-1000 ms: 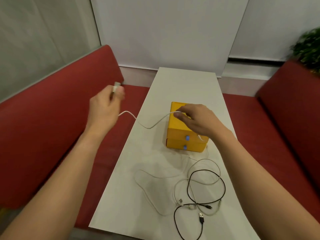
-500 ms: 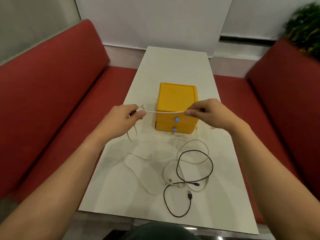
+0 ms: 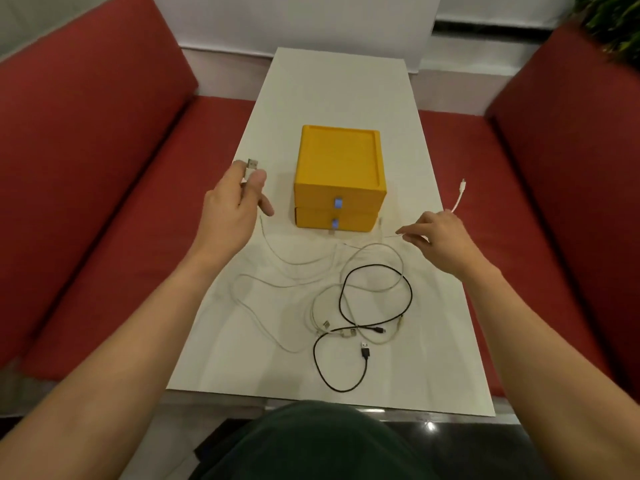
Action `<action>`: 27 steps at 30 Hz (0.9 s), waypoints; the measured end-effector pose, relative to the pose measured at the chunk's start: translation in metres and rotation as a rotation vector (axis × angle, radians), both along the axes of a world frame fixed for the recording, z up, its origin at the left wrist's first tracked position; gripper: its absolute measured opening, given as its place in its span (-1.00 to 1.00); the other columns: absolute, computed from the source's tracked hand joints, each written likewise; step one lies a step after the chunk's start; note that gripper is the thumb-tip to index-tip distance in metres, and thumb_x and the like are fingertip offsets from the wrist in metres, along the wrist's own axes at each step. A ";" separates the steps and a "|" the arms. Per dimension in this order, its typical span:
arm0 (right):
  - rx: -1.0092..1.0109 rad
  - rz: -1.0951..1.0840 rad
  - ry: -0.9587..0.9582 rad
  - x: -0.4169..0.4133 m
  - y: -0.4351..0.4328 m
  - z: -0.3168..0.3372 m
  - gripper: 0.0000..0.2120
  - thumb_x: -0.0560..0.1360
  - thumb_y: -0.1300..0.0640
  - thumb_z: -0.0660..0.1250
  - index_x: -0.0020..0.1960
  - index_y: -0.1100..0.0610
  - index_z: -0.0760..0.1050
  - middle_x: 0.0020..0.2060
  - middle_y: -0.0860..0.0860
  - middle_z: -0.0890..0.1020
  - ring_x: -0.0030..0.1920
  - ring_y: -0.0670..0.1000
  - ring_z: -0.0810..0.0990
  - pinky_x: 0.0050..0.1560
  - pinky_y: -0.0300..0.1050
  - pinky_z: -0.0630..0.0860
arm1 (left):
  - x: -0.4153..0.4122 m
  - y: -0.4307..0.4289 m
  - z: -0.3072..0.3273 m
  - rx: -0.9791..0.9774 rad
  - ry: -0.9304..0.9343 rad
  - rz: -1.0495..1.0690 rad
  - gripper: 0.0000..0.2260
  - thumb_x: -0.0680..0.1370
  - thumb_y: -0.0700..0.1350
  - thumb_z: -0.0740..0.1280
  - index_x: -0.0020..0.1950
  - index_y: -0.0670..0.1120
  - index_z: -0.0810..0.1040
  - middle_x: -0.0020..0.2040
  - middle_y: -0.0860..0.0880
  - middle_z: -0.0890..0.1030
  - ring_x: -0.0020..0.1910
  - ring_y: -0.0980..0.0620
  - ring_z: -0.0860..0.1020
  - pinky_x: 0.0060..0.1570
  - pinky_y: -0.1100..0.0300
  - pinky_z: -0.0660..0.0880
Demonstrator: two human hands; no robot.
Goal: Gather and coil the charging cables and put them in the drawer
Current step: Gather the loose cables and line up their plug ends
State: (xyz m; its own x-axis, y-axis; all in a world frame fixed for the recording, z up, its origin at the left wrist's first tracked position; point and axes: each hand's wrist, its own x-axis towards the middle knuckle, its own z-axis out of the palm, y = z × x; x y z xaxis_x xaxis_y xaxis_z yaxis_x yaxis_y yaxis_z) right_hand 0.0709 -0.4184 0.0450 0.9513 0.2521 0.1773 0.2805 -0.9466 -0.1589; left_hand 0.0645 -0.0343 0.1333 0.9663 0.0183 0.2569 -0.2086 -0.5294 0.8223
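Nearest me, a black cable (image 3: 411,296) and white cables (image 3: 234,289) lay tangled on the worktop (image 3: 433,358). Farther on, my right hand (image 3: 441,242) pinched another white cable (image 3: 459,199) in its fingers. My left hand (image 3: 228,206) pinched its big plug (image 3: 252,165). Behind stood the yellow drawers (image 3: 339,161).

Red benches (image 3: 86,174), white table (image 3: 339,84), white wall (image 3: 294,19)
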 end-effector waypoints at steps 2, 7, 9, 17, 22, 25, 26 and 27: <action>-0.006 -0.075 0.021 -0.003 0.001 -0.019 -0.82 0.56 0.09 0.46 0.14 -0.05 0.73 -0.07 0.09 0.63 -0.06 0.25 0.56 0.02 0.08 0.45 | -0.007 0.000 0.001 -0.087 0.001 0.024 -0.76 0.73 0.08 0.16 0.03 -0.06 0.42 -0.36 0.01 0.64 -0.50 0.15 0.41 -0.38 0.20 0.32; -0.025 -0.230 0.231 -0.008 0.019 -0.046 -0.76 0.64 0.09 0.35 0.26 0.03 0.67 0.06 0.14 0.53 0.12 0.23 0.46 0.03 0.12 0.53 | -0.015 0.009 -0.001 -0.299 0.037 0.041 -0.81 0.72 0.08 0.17 0.02 0.06 0.51 -0.43 0.04 0.54 -0.42 0.18 0.37 -0.29 0.19 0.33; -0.063 -0.244 0.318 -0.011 0.026 -0.049 -0.68 0.65 0.17 0.30 0.38 0.08 0.59 0.21 0.16 0.51 0.24 0.25 0.43 0.16 0.16 0.52 | -0.017 0.012 -0.003 -0.344 0.054 0.038 -0.83 0.72 0.08 0.18 -0.02 0.10 0.47 -0.40 0.09 0.53 -0.37 0.16 0.36 -0.29 0.19 0.31; 0.291 -0.043 0.172 -0.068 0.112 -0.030 -0.71 0.53 0.23 0.37 0.23 0.05 0.61 0.11 -0.01 0.58 0.10 -0.01 0.53 0.05 -0.09 0.52 | -0.027 0.016 -0.026 -0.319 0.130 -0.023 -0.91 0.72 0.07 0.18 0.11 0.23 0.47 -0.32 0.13 0.44 -0.26 0.06 0.35 -0.19 0.04 0.31; 0.258 0.122 0.587 -0.113 0.133 -0.036 -0.85 0.47 -0.13 0.47 -0.07 -0.10 0.59 -0.12 -0.19 0.52 -0.12 -0.17 0.53 -0.07 -0.13 0.53 | -0.030 0.014 -0.022 -0.254 0.133 -0.065 -0.83 0.74 0.00 0.19 0.22 0.04 0.55 -0.29 0.06 0.52 -0.34 0.24 0.39 -0.18 0.25 0.34; 0.083 0.101 0.555 -0.124 0.130 -0.056 -0.75 0.50 -0.08 0.43 0.16 -0.06 0.60 0.04 -0.15 0.52 0.06 -0.07 0.55 -0.01 -0.01 0.59 | -0.029 0.012 -0.021 -0.276 0.149 -0.078 -0.82 0.74 -0.02 0.19 0.12 0.00 0.57 -0.33 0.09 0.42 -0.36 0.22 0.34 -0.30 0.34 0.31; 0.054 0.094 0.532 -0.126 0.130 -0.060 -0.75 0.54 -0.02 0.39 0.20 -0.04 0.60 0.08 -0.11 0.52 0.10 -0.02 0.55 -0.02 0.05 0.60 | -0.029 0.012 -0.021 -0.288 0.147 -0.080 -0.81 0.74 -0.01 0.19 0.12 -0.02 0.57 -0.34 0.10 0.38 -0.36 0.21 0.31 -0.34 0.33 0.28; 0.039 0.085 0.506 -0.127 0.130 -0.064 -0.77 0.57 0.03 0.35 0.21 -0.02 0.60 0.08 -0.09 0.52 0.12 0.01 0.55 -0.04 0.08 0.61 | -0.028 0.011 -0.022 -0.291 0.144 -0.078 -0.80 0.74 0.00 0.19 0.12 -0.03 0.58 -0.33 0.10 0.35 -0.36 0.20 0.30 -0.34 0.31 0.27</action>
State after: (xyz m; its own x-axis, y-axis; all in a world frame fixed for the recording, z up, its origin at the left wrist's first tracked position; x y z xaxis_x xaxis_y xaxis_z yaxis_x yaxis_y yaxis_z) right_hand -0.0564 -0.2881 -0.0185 0.8967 0.3348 -0.2895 0.2349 -0.9143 -0.3299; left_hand 0.0360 -0.0233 0.1117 0.9936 -0.0042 0.1127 -0.1100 -0.2552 0.9606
